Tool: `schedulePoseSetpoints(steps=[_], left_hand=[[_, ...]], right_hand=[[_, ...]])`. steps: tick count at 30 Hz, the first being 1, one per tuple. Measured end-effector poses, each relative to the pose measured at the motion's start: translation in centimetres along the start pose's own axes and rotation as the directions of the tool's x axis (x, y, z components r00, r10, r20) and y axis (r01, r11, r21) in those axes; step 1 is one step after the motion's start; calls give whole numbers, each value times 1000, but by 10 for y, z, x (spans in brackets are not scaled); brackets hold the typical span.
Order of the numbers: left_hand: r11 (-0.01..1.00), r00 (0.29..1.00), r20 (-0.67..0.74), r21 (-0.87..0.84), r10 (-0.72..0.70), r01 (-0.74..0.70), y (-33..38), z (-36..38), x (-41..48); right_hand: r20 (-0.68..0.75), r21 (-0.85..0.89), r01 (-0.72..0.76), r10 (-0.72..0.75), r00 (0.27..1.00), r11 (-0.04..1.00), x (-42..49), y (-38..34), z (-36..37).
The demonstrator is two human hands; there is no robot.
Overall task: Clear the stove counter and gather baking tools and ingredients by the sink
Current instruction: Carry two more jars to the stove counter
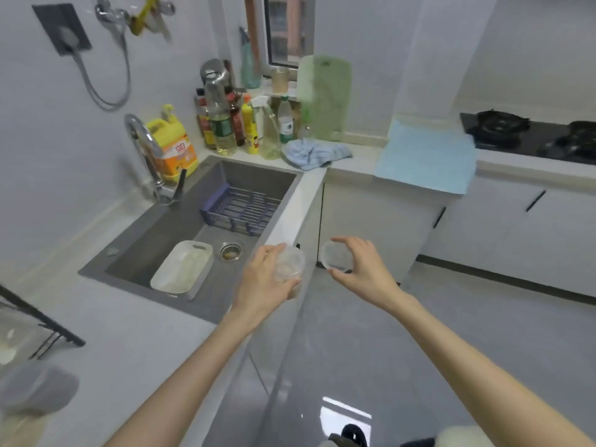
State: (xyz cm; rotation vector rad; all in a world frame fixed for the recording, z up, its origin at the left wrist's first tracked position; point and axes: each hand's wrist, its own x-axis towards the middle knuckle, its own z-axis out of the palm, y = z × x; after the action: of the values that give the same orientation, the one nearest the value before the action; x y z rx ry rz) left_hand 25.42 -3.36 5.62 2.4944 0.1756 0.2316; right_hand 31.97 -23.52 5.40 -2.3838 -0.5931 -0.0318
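Grey-tiled kitchen, where a white surface (129,333) wraps a dark sink (258,179); a white tray (182,267) lies in the basin, with a purple rack (242,209) at its one o'clock. Bottles (225,124) crowd the corner at twelve o'clock, and the stove (529,133) sits far off at two. Over the surface's front edge the left hand (264,282) grips a clear tub (290,262), fingers curled round it. At its three o'clock, apart, the right hand (364,269) pinches a second tub (335,254).

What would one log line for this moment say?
left hand: holds clear container | right hand: holds second clear container | where: beside sink
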Motion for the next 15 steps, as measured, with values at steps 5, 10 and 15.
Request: schedulePoseSetpoints(steps=[5, 10, 15], left_hand=[[988, 987, 61, -16, 151, -150, 81, 61, 61], [965, 954, 141, -45, 264, -260, 157, 119, 109], [925, 901, 210, -107, 380, -365, 226, 170, 144]], right_hand=[[-105, -28, -104, 100, 989, 994, 4, 81, -71], [-183, -28, -217, 208, 961, 976, -3, 152, -133], [-299, -12, -326, 307, 903, 945, -16, 208, -189]])
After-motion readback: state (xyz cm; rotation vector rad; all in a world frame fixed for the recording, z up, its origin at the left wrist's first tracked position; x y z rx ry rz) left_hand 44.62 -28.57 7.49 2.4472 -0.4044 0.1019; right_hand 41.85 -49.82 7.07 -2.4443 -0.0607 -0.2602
